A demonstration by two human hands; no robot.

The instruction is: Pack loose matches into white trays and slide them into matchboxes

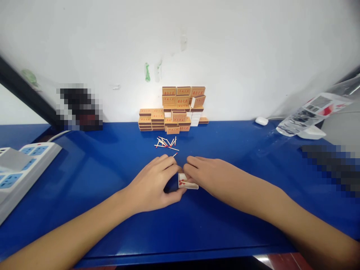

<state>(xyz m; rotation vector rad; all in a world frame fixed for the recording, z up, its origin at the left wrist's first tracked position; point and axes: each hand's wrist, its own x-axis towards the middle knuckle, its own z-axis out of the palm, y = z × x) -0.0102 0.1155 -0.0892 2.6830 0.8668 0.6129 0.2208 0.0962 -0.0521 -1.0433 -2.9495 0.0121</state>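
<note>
A small white matchbox tray [194, 186] with several red-tipped matches [182, 182] inside is low over the blue table, between my hands. My left hand [157, 183] grips its left end, thumb at the near side and fingers at the far side. The fingers of my right hand [209, 174] are curled down into the tray; their tips are hidden, so what they pinch does not show. One match [174, 154] sticks out just beyond my left fingers. Farther back lies a loose pile of matches [165, 142].
Stacked yellow matchboxes [152, 119] stand against the white wall [239, 56]. A power strip [36, 152] lies at the left. On the right are a tilted water bottle [295, 118], a small white case [261, 121] and a blurred-out dark object [332, 167]. Another blurred dark object [81, 107] stands back left.
</note>
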